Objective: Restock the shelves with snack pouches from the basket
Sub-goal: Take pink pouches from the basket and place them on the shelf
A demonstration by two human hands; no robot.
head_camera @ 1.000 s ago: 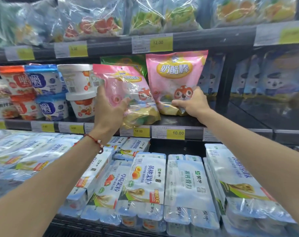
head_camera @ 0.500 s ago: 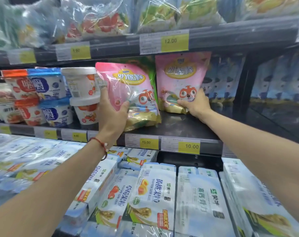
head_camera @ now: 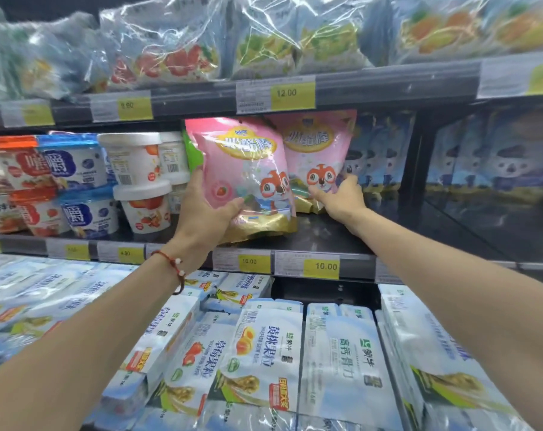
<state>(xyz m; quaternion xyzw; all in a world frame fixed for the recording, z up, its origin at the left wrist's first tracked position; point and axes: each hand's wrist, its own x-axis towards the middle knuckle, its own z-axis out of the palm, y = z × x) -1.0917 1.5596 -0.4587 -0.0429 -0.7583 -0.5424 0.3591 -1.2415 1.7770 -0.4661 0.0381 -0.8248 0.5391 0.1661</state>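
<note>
Shifted rightward, the pink foil snack pouch (head_camera: pixel 248 169) sits in the grip of the left hand (head_camera: pixel 206 213), overlapping a second pink pouch (head_camera: pixel 321 150) the right hand (head_camera: pixel 341 197) pinches on the dark shelf (head_camera: pixel 326 241); white paper tubs (head_camera: pixel 139 163) crowd its left.

Front pink pouch (head_camera: pixel 248 169): lower-left corner hidden under left hand (head_camera: pixel 201 213). It overlaps the left edge of rear pink pouch (head_camera: pixel 321 150). Green pouch (head_camera: pixel 190 150) behind shows only a sliver. Right hand (head_camera: pixel 341 199) covers the rear pouch's bottom-right corner. Top-shelf bags (head_camera: pixel 170 42) are cut by the top edge. Left price tags (head_camera: pixel 68 248) are blurred and unreadable. Blue pouches (head_camera: pixel 497 160) are smeared.
</note>
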